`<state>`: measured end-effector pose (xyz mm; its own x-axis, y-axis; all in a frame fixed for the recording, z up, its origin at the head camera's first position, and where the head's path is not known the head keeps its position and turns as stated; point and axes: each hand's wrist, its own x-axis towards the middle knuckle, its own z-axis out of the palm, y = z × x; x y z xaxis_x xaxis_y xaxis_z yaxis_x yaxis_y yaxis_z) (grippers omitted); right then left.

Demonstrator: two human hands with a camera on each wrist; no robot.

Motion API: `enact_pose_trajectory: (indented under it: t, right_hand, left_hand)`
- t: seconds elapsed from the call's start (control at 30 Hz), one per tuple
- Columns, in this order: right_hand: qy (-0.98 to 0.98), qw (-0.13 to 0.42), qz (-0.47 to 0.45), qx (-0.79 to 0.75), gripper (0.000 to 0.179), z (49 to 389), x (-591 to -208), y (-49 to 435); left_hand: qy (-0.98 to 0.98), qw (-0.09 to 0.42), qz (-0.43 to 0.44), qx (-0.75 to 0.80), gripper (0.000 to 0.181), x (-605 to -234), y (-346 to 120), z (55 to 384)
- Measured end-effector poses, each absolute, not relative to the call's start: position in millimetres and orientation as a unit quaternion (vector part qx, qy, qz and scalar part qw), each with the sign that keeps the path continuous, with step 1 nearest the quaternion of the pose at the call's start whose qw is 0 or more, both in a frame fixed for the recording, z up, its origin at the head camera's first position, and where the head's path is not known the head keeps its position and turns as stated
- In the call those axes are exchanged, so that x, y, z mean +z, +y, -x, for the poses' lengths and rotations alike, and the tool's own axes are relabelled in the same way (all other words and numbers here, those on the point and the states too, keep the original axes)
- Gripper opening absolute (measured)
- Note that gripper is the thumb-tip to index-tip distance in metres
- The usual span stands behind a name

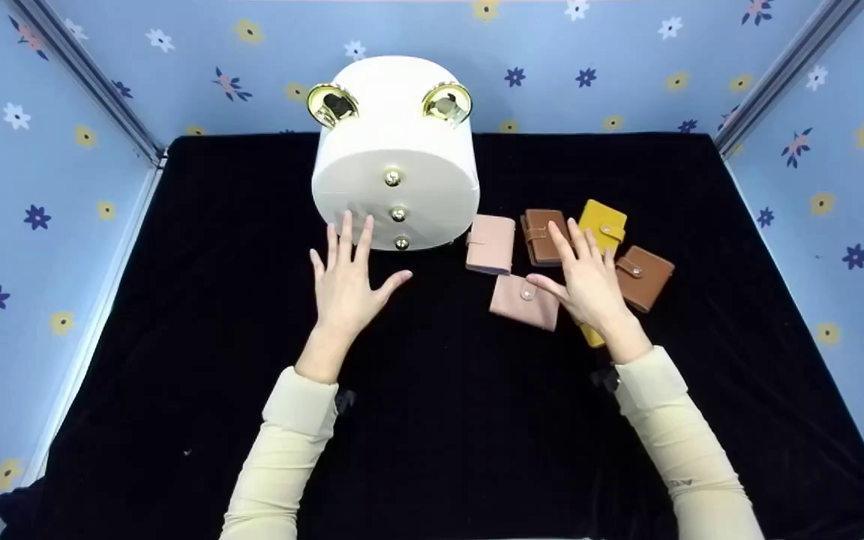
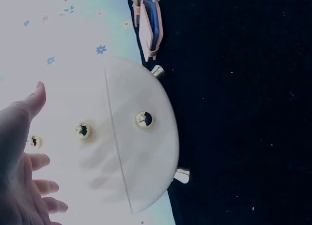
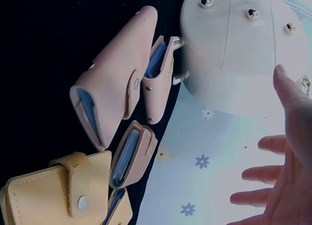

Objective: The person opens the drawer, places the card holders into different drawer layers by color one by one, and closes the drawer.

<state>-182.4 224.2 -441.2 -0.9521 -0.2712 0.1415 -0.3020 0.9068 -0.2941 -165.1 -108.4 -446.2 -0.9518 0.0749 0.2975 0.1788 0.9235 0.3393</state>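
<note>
My left hand [image 1: 346,289] is held with fingers spread in front of a white, round-faced drawer box [image 1: 394,135]. Three gold knobs run down the box's face, and short gold feet show under it in the left wrist view. My right hand [image 1: 589,285], fingers also spread, is over a group of small snap-strap card holders and holds nothing. Two are pink, one upper [image 1: 492,247] and one lower [image 1: 508,300]. A brown card holder [image 1: 539,251] lies by my fingertips, another brown one [image 1: 649,279] to the right. A yellow card holder [image 1: 601,217] is behind; another yellow one [image 1: 592,335] is mostly hidden beneath my hand.
Black cloth [image 1: 432,435] covers the table. Blue flowered panels [image 1: 612,67] enclose it at the back and both sides, with metal posts [image 1: 784,67] at the rear corners. Two gold ring-shaped fittings stick out from the box's upper sides.
</note>
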Motion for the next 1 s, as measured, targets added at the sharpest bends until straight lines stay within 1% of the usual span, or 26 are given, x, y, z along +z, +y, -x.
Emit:
enact_pose_trajectory:
  t: [0.17, 0.43, 0.6, 0.77, 1.0]
  right_hand:
    - [-0.971, 0.061, -0.151, 0.178, 0.078, 180, -436, 219]
    - [-0.960, 0.105, -0.158, 0.206, 0.074, 181, -425, 207]
    - [-0.943, 0.136, -0.180, 0.243, 0.065, 181, -419, 197]
    - [-0.924, 0.173, -0.193, 0.281, 0.054, 184, -416, 185]
    - [-0.899, 0.216, -0.222, 0.311, 0.047, 190, -413, 169]
  left_hand:
    - [-0.955, 0.185, 0.068, -0.220, 0.085, -441, -111, 164]
    - [-0.925, 0.263, 0.054, -0.268, 0.075, -429, -117, 165]
    - [-0.909, 0.296, 0.039, -0.292, 0.066, -419, -120, 168]
    - [-0.892, 0.330, 0.038, -0.307, 0.062, -411, -124, 174]
    - [-0.861, 0.358, 0.032, -0.359, 0.055, -404, -128, 186]
